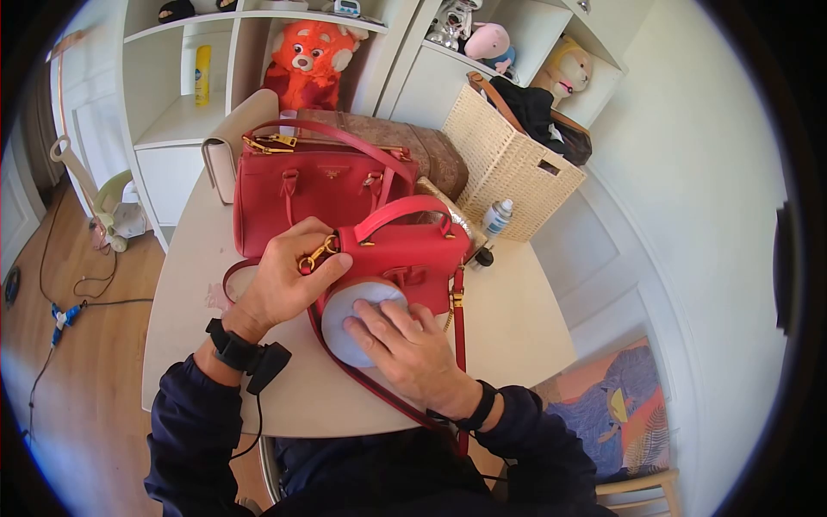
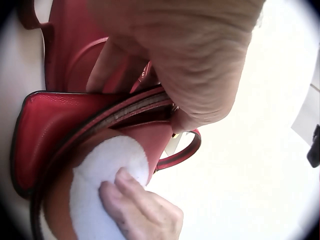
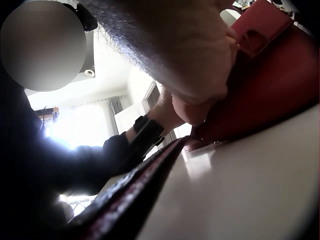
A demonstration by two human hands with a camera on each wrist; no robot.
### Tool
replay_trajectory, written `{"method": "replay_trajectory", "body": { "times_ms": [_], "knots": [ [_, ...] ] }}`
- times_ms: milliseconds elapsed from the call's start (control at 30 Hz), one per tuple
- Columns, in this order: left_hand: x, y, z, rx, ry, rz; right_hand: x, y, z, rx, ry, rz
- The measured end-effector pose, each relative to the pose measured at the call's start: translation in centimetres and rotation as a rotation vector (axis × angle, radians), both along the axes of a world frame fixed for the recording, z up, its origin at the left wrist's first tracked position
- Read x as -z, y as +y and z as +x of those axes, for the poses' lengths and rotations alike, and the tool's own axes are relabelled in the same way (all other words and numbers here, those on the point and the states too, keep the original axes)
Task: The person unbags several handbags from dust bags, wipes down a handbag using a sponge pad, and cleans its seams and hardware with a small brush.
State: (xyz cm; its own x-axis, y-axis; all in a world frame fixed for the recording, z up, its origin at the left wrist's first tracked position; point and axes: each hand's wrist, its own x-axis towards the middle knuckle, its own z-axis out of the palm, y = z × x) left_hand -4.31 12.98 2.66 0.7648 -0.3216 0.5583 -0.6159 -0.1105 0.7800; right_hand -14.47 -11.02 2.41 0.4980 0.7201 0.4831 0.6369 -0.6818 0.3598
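Observation:
A smaller red handbag (image 1: 405,246) stands on the table in the head view, its top handle raised. My left hand (image 1: 293,265) grips its upper left corner beside a gold clasp (image 1: 320,252), thumb on the front; some fingers run behind the bag in the left wrist view. Against the bag's lower front is a round pale disc (image 1: 340,303) with an orange-brown edge, its kind unclear. My right hand (image 1: 413,355) presses on it with extended fingers, and the left wrist view shows the fingertips (image 2: 122,175) on its white face. A red strap (image 1: 379,392) loops below.
Behind stands a larger red handbag (image 1: 323,185), beside a brown patterned bag (image 1: 422,146) and a beige bag (image 1: 233,146). A woven basket (image 1: 508,164) and a spray bottle (image 1: 497,215) are at the back right. The table (image 1: 517,319) has a curved edge.

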Motion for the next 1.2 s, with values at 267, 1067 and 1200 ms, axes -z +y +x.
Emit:
{"method": "replay_trajectory", "body": {
  "times_ms": [267, 1067, 1200],
  "knots": [
    [0.1, 0.1, 0.1, -0.017, -0.01, 0.035, 0.8, -0.9, -0.1, -0.052, 0.166, 0.03],
    [0.8, 0.2, 0.7, -0.051, -0.034, 0.078, -0.4, -4.8, -1.2, 0.081, 0.267, 0.141],
    [0.6, 0.0, 0.4, -0.038, -0.011, 0.036, -2.6, -5.8, -2.2, 0.076, 0.443, 0.157]
  ]
}}
